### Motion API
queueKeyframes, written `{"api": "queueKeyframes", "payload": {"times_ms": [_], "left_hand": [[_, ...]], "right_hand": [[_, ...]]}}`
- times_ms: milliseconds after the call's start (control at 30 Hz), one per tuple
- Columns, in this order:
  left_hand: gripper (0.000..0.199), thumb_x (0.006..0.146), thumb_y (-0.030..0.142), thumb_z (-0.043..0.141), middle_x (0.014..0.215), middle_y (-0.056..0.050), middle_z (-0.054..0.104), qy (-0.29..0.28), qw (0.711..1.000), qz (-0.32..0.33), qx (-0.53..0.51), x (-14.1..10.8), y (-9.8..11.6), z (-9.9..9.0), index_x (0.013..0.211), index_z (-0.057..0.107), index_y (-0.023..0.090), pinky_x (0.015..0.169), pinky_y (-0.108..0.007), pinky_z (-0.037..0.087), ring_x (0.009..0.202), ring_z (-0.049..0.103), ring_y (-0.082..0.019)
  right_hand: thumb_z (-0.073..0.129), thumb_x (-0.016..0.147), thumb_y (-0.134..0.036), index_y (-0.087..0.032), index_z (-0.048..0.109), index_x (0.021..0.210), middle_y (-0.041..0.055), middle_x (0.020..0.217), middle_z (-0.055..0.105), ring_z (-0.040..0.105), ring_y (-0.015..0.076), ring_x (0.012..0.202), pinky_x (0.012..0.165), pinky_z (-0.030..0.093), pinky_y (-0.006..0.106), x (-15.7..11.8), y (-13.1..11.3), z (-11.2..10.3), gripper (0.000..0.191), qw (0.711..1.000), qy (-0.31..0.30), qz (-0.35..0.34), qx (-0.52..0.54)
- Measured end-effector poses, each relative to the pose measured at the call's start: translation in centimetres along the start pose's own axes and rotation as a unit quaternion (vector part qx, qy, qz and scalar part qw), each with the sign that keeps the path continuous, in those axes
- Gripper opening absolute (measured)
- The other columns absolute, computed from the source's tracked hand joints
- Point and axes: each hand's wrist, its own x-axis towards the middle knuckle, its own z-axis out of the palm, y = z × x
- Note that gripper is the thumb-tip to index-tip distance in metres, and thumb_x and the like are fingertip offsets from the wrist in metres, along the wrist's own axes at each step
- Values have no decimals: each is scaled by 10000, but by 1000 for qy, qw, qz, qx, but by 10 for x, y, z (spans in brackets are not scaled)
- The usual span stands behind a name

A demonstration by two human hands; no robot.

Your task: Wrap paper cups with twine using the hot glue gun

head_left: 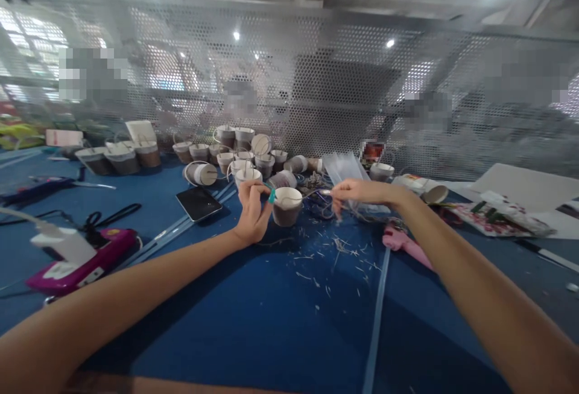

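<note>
A small grey-brown cup (286, 216) with a white rim stands upright in front of me. A thin cord (307, 195) stretches across its mouth to the right. My left hand (253, 210) is closed in a pinch at the cup's left rim, where the cord's left end seems to be; a bit of teal shows at the thumb tip. My right hand (350, 192), to the right of the cup and apart from it, pinches the cord's other end. Short pale fibre scraps (339, 246) lie scattered on the blue table (271, 321).
Several similar cups (244, 158) with cord handles crowd the back, some tipped over. A black phone (199, 203) and a magenta power strip (81, 264) lie left. A pink glue gun (407, 243), clear plastic bags (346, 171) and a floral packet (511, 216) are right.
</note>
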Motion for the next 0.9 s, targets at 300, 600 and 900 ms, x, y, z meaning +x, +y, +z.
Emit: {"api": "queueKeyframes", "payload": {"times_ms": [300, 600, 900], "left_hand": [[462, 906, 397, 438, 1294, -165, 477, -133, 990, 38, 28, 41, 52, -13, 1311, 394, 179, 1015, -541, 333, 1198, 410, -314], [186, 683, 231, 746, 765, -42, 707, -408, 910, -19, -75, 141, 79, -18, 853, 750, 154, 705, -298, 439, 735, 616, -170], [120, 736, 312, 686, 749, -6, 730, -535, 835, -85, -101, 159, 27, -75, 775, 751, 218, 657, -226, 468, 688, 636, -130]], "right_hand": [[503, 854, -558, -181, 521, 640, -5, 590, 520, 458, 110, 555, 607, 365, 287, -8, -46, -13, 433, 1000, -20, -16, -7], [543, 834, -497, -169, 597, 697, 1, 617, 561, 531, 127, 627, 641, 408, 288, -18, -31, -25, 360, 997, -3, -61, 42], [640, 721, -606, -178, 649, 742, 41, 704, 639, 581, 163, 689, 682, 431, 306, -38, 22, -46, 428, 998, 52, 31, 20]]}}
